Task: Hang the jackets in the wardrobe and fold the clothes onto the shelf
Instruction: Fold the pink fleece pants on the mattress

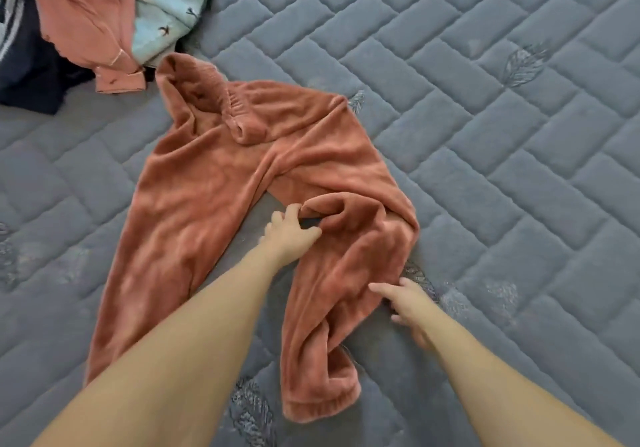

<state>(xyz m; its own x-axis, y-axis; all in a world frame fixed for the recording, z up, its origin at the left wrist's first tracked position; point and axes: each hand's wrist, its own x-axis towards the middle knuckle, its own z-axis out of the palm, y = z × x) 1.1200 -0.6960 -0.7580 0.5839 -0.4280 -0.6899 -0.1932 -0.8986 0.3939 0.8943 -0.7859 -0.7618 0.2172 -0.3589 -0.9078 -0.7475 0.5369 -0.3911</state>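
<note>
rust-orange fleece trousers are lying spread on a grey quilted mattress; the left hand is pinching a fold of one leg with curled fingers, the right hand resting with loosely spread fingers at the fabric's edge.

arms: 2, bare to frame edge | left hand: bare | right hand: bare

Soft, even daylight falls on everything around my fingers; shadows beneath them are faint and short. No glare anywhere. My fingers smear slightly with motion blur, and the quilted lines far from them bow toward the edges.
</note>
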